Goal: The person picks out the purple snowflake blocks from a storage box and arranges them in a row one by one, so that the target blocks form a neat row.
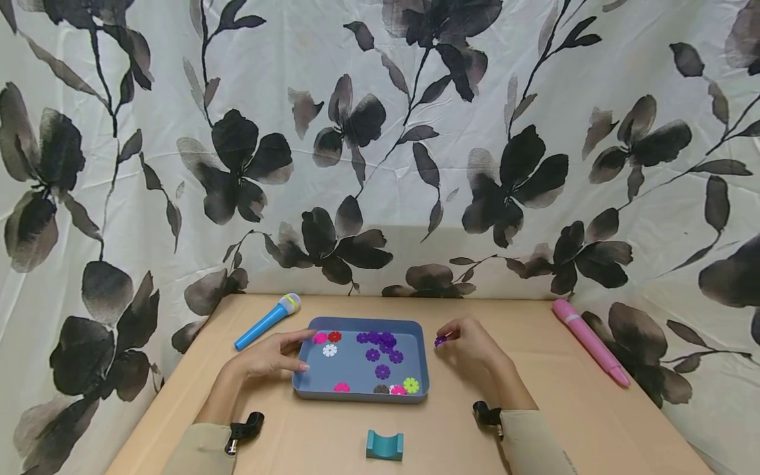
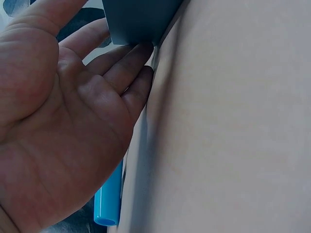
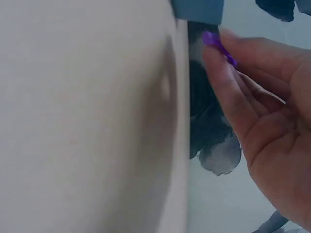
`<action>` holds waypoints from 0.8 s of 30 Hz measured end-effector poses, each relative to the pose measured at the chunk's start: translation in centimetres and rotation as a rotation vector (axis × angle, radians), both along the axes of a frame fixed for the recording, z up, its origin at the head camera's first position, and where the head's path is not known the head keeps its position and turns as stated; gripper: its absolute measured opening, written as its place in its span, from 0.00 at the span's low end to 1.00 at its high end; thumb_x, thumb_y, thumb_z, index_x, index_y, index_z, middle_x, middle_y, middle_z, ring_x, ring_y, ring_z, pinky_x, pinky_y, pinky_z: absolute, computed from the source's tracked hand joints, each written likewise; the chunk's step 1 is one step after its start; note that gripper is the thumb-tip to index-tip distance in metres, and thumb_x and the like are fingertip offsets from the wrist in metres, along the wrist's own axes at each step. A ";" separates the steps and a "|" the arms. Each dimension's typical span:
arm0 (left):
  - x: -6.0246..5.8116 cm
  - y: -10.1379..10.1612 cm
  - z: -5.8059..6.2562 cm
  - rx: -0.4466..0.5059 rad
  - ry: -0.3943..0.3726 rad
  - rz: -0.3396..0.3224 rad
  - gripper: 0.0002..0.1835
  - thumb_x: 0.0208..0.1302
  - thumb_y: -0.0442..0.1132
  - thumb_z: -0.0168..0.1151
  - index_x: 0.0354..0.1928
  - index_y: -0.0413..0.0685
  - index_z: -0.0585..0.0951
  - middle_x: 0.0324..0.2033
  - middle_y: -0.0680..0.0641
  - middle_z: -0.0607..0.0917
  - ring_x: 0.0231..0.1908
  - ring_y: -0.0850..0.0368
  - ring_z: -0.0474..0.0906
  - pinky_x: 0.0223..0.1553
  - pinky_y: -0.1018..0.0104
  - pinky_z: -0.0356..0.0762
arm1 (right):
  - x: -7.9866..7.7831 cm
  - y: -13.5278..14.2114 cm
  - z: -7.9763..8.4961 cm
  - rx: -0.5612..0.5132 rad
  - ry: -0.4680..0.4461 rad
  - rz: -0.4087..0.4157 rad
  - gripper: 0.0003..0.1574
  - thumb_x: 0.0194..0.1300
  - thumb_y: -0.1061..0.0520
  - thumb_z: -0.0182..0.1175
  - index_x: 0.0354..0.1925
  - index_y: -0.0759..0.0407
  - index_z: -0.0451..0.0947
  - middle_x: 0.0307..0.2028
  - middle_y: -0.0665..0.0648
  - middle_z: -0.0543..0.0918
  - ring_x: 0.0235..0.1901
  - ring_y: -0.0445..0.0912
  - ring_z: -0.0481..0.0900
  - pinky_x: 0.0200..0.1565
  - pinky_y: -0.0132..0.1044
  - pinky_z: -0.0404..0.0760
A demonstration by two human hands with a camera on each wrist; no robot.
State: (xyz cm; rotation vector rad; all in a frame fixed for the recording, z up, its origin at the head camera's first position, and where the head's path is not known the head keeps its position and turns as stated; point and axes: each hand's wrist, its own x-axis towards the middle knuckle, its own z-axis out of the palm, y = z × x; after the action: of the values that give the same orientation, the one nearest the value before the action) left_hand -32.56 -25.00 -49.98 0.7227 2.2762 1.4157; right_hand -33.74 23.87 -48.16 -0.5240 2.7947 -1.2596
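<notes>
A blue-grey tray [image 1: 360, 396] lies on the table with several flower-shaped discs in it. Purple discs [image 1: 382, 372] cluster on its right half. My left hand [image 1: 267, 355] holds the tray's left side, thumb and index finger over the rim. In the left wrist view, the other fingers [image 2: 138, 90] touch the tray's outer side [image 2: 138, 24]. Just right of the tray, my right hand [image 1: 475, 343] pinches a purple flower disc [image 1: 440, 341] between thumb and fingertips. That purple disc [image 3: 218, 46] shows edge-on in the right wrist view.
A blue toy microphone [image 1: 267, 322] lies behind my left hand. Toward the table's right edge is a thick pink pen-shaped item [image 1: 590, 342]. A teal curved block [image 1: 384, 446] stands in front of the tray. Floral cloth [image 1: 356, 165] hangs behind the table [image 1: 320, 435].
</notes>
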 end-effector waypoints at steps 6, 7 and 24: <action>0.0 -0.1 0.0 -0.007 -0.012 0.009 0.47 0.65 0.42 0.75 0.80 0.39 0.61 0.81 0.33 0.55 0.80 0.31 0.46 0.77 0.42 0.51 | -0.1 0.2 -0.8 0.094 -0.038 0.064 0.13 0.58 0.68 0.74 0.44 0.64 0.89 0.37 0.55 0.90 0.35 0.42 0.83 0.38 0.29 0.83; 0.0 -0.1 0.0 -0.009 -0.008 0.009 0.47 0.65 0.43 0.75 0.80 0.39 0.61 0.81 0.33 0.55 0.80 0.31 0.46 0.77 0.42 0.52 | -0.1 0.1 -0.9 0.114 -0.024 0.067 0.13 0.58 0.68 0.74 0.43 0.64 0.89 0.36 0.55 0.90 0.35 0.41 0.82 0.37 0.29 0.82; 0.1 0.0 -0.1 0.016 -0.014 0.009 0.47 0.64 0.41 0.75 0.79 0.38 0.61 0.81 0.33 0.55 0.80 0.31 0.45 0.77 0.43 0.50 | 0.0 -0.1 -1.0 0.214 0.067 0.146 0.13 0.55 0.66 0.77 0.41 0.64 0.88 0.35 0.55 0.87 0.35 0.42 0.79 0.38 0.30 0.82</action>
State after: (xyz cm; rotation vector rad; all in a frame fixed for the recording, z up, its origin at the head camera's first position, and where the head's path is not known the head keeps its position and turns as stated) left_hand -32.47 -25.05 -50.05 0.7063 2.2623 1.4397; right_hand -33.78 23.76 -49.21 -0.7511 2.8368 -0.9196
